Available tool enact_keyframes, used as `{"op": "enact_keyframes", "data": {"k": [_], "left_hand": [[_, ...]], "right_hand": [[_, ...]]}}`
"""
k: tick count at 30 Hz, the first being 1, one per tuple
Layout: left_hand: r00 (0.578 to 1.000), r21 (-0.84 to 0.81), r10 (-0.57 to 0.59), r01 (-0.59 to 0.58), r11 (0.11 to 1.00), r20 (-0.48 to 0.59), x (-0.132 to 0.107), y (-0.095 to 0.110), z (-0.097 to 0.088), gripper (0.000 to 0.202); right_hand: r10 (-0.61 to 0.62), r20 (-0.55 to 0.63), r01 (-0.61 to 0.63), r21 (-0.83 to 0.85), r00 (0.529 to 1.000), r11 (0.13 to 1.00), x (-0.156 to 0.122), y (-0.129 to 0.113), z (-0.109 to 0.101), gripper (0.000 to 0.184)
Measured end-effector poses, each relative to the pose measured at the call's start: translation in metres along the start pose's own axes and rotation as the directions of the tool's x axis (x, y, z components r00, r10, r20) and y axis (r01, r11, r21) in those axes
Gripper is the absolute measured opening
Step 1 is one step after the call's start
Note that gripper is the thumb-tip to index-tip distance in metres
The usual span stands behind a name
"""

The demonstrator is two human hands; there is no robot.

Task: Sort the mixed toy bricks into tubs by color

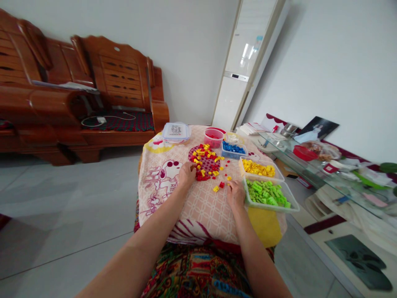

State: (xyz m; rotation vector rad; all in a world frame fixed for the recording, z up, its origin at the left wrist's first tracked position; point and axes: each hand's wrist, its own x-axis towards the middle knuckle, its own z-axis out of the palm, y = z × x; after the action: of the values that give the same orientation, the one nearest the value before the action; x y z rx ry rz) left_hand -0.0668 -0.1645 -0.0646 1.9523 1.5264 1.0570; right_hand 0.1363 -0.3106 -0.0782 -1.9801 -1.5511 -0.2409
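Note:
A loose heap of red and yellow toy bricks [204, 162] lies on the patterned cloth [204, 203] over a small table. At the heap's left edge is my left hand [187, 175], its fingers curled together; whatever they pinch is hidden. My right hand [236, 193] rests on the cloth beside the green bricks' box, fingers bent and close together. Just beyond its fingertips sits a yellow brick [229, 178]. A red brick [222, 185] and another yellow brick [216, 188] lie between the hands. What the right fingers hold is too small to tell.
Along the right stand boxes of green bricks [268, 193], yellow bricks [258, 168] and blue bricks [233, 148]. A round pink tub [214, 138] with red pieces and a lidded container [176, 132] stand at the back. A glass-topped stand [328, 182] is at right.

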Motion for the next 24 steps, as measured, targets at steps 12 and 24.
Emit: {"op": "enact_keyframes", "data": {"k": [12,24], "left_hand": [[1.000,0.005,0.012,-0.012,1.000,-0.005,0.003,-0.004,0.002,0.034],[1.000,0.013,0.004,-0.004,1.000,0.010,0.006,-0.008,0.003,0.034]], "right_hand": [[-0.026,-0.124,0.041,0.119,0.992,0.992,-0.005,-0.012,-0.009,0.033],[0.163,-0.270,-0.198,-0.107,0.949,0.974,0.092,0.060,-0.084,0.037]]}}
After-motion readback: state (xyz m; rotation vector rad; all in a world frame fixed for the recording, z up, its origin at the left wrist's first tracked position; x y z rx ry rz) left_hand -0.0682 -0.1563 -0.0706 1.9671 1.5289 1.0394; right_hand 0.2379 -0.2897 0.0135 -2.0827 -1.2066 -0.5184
